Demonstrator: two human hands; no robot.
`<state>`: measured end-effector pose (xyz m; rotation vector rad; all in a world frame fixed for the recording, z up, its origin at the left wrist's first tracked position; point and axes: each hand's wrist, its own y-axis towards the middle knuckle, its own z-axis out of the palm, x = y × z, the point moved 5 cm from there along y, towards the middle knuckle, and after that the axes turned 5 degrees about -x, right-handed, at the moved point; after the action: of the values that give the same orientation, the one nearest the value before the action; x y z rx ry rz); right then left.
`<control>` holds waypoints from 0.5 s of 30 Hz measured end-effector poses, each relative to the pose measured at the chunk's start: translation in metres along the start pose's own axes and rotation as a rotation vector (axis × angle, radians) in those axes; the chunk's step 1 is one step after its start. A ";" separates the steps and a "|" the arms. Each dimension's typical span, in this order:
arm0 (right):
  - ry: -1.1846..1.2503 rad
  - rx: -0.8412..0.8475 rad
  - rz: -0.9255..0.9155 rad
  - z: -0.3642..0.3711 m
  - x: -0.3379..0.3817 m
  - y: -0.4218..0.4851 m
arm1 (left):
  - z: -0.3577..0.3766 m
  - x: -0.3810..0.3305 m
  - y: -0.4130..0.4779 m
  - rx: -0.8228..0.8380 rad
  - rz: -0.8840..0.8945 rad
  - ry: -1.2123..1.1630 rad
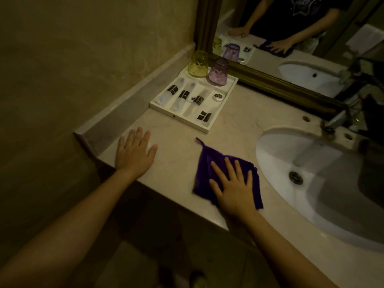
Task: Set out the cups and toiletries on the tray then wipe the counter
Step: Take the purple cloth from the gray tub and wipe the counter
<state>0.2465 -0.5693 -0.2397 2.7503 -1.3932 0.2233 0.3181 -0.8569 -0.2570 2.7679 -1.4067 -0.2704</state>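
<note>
A white tray [216, 119] lies in the counter's back left corner. A yellow cup [198, 63] and a purple cup [217, 72] stand upside down at its far end. Several wrapped toiletries [184, 98] with black labels lie in its slots. A folded purple cloth [207, 163] lies flat on the beige counter [178, 154] near the front edge. My right hand [232, 188] presses flat on the cloth with fingers spread. My left hand [134, 151] rests flat on the bare counter at the left corner, holding nothing.
A white oval sink [311, 175] with a drain is set into the counter at the right, with a metal tap [336, 119] behind it. A framed mirror [270, 82] runs along the back. A wall and raised ledge [133, 94] close the left side.
</note>
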 end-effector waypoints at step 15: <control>0.041 -0.022 0.073 -0.014 -0.035 0.129 | -0.003 -0.029 -0.010 0.006 -0.044 -0.025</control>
<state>0.1210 -0.6163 -0.2340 2.6642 -1.4787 0.2639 0.3096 -0.8283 -0.2507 2.8128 -1.3552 -0.3032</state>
